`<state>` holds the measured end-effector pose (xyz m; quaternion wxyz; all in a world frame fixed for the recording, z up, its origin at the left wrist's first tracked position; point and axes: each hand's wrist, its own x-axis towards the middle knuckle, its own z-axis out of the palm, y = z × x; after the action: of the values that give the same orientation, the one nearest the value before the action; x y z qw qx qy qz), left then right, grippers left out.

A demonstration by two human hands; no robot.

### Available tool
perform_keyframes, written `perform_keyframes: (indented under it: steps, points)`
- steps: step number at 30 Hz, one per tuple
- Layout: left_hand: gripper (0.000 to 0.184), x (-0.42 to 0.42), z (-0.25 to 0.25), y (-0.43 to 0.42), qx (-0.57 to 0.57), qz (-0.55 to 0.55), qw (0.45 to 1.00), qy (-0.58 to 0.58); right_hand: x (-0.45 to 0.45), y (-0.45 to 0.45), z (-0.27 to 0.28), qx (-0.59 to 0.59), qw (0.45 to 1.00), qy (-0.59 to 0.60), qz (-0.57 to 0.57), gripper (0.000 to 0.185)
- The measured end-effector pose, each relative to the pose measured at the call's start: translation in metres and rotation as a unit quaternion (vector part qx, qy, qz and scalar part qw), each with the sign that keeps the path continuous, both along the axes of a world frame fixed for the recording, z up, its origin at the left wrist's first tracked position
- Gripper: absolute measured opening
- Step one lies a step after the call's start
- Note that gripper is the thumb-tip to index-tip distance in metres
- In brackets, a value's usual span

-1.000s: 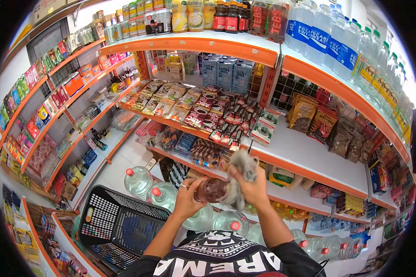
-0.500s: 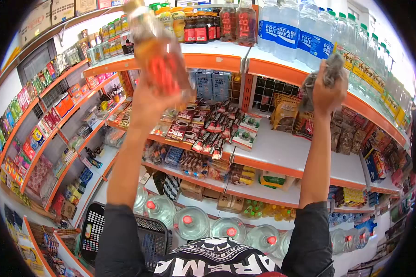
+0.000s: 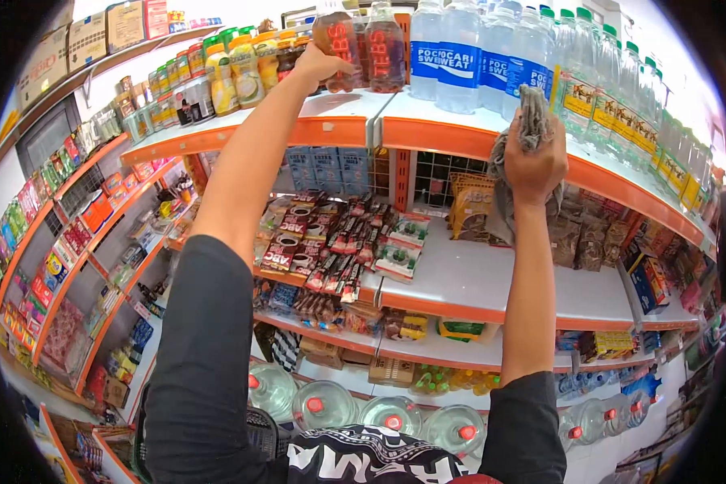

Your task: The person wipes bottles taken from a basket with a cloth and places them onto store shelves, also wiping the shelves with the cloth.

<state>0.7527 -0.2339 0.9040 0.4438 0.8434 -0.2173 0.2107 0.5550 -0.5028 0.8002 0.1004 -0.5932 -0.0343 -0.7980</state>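
Observation:
My left hand (image 3: pixel 321 66) is closed around a TEBS bottle (image 3: pixel 335 40), a clear bottle with dark drink and red lettering. The bottle stands upright at the top shelf, beside another TEBS bottle (image 3: pixel 385 48). A crumpled grey cloth (image 3: pixel 532 121) is bunched in my right hand (image 3: pixel 536 165), in front of the top shelf's orange edge. Right behind the cloth are Pocari Sweat bottles (image 3: pixel 448 60) with blue labels. Yellow-labelled bottles (image 3: pixel 242 77) stand left of my left hand.
The top shelf (image 3: pixel 331 131) has an orange front edge. Green-capped bottles (image 3: pixel 601 89) line its right part. Below lie ABC coffee packs (image 3: pixel 294 242) on a white shelf (image 3: pixel 476 270). Large water jugs (image 3: pixel 323 403) stand on the lowest level, near a black basket (image 3: pixel 262 431).
My left hand has carried the TEBS bottle from in front of the shelf up and right, beside the other one. My right hand with the cloth has shifted left and slightly down.

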Motion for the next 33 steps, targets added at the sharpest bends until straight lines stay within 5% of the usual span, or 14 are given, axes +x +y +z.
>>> perform_keyframes:
  steps: [17,25,33]
  points:
    - [0.022,0.071,-0.007,-0.017,0.003,-0.022,0.997,0.080,0.003,-0.001,-0.002,-0.036,0.999,-0.031,-0.005,0.021]
    - [0.016,0.071,-0.009,-0.011,0.048,0.055,0.996,0.060,0.003,0.000,-0.002,-0.019,0.999,-0.025,-0.004,0.022]
    - [0.021,0.080,-0.015,-0.007,0.028,-0.051,0.997,0.052,0.001,0.002,-0.002,-0.018,1.000,-0.012,0.002,0.021]
